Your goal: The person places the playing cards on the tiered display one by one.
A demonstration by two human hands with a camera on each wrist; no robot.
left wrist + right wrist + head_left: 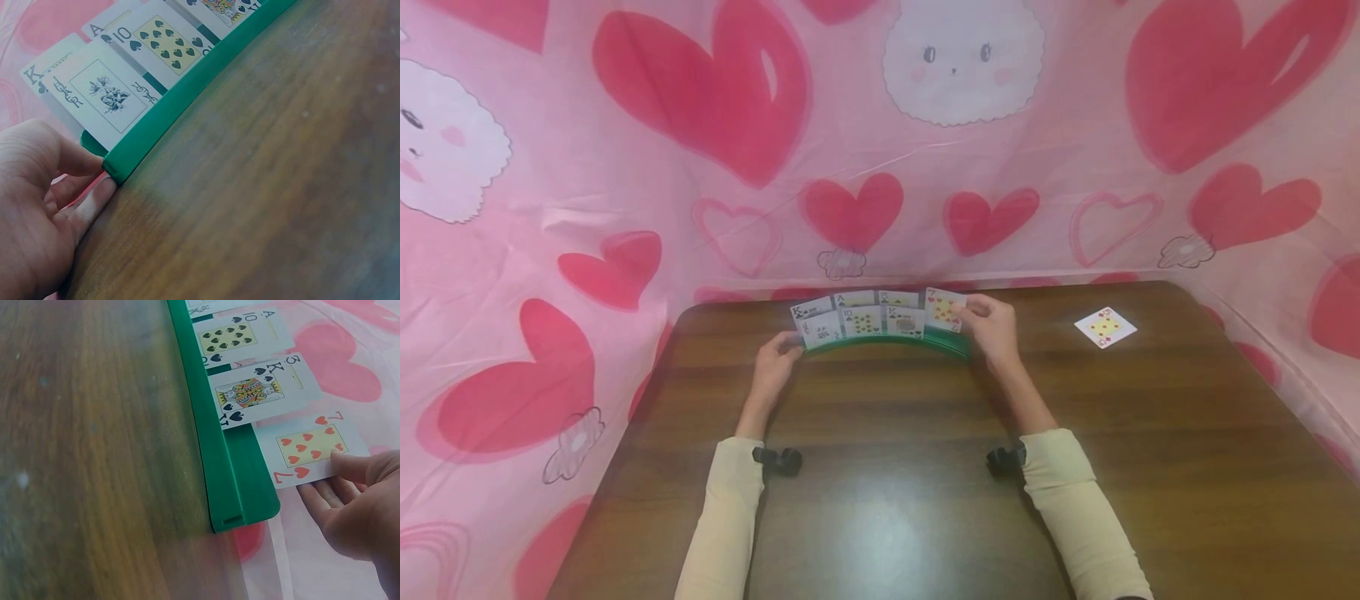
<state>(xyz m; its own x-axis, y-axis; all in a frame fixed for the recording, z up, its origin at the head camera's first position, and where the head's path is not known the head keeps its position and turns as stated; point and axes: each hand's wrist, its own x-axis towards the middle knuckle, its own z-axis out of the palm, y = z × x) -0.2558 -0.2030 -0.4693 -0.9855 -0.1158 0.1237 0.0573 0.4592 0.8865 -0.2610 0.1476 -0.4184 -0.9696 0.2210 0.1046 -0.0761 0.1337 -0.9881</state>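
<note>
A curved green card holder (951,344) stands at the far side of the table with playing cards in two rows. My left hand (775,364) pinches its left end between thumb and fingers. In the left wrist view a joker (106,97) and a ten of spades (164,44) stand in front, with a king (39,74) and an ace behind. My right hand (997,335) holds a seven of hearts (312,449) by its outer edge at the holder's right end. Beside that card stands a king of spades (253,394), with a three behind it.
A single card with red pips (1106,327) lies face up on the brown wooden table (880,433), to the right of the holder. Pink cloth (880,150) printed with hearts hangs behind the table and along its sides.
</note>
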